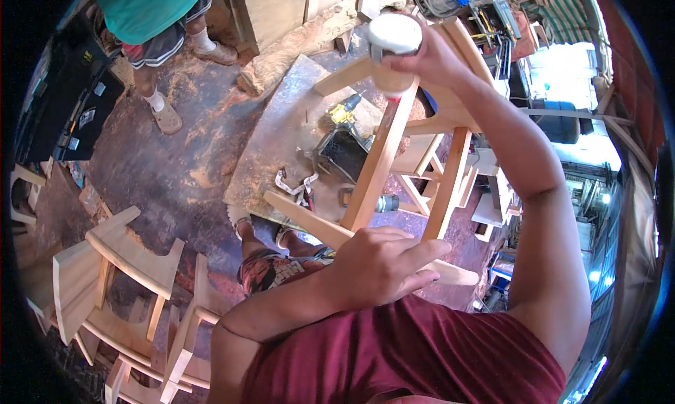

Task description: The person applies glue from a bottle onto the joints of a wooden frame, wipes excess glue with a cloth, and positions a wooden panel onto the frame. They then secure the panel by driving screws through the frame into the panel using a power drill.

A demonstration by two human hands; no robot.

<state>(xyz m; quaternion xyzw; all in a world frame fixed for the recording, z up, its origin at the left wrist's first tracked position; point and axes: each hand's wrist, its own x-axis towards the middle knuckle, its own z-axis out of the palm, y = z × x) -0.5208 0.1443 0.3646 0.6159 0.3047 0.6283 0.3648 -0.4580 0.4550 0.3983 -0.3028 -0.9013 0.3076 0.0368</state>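
Observation:
My right hand [436,56] is closed round a squeeze bottle [394,42], tipped with its broad white end up. The bottle's red tip points down at the upper end of a long wooden leg on an unfinished wooden chair frame [380,161]. What is inside the bottle I cannot make out. Lower down, my left hand [383,267] grips the near crosspiece of that frame, its fingers curled over the wood and partly hiding the joint. The frame stands tilted in front of my body.
A low board [264,161] on the floor carries a yellow drill [343,111], a clamp [299,186] and a second drill [376,200]. Wooden chairs [126,277] crowd the left. A person in a green shirt [151,10] stands at the far left by a black case [70,116].

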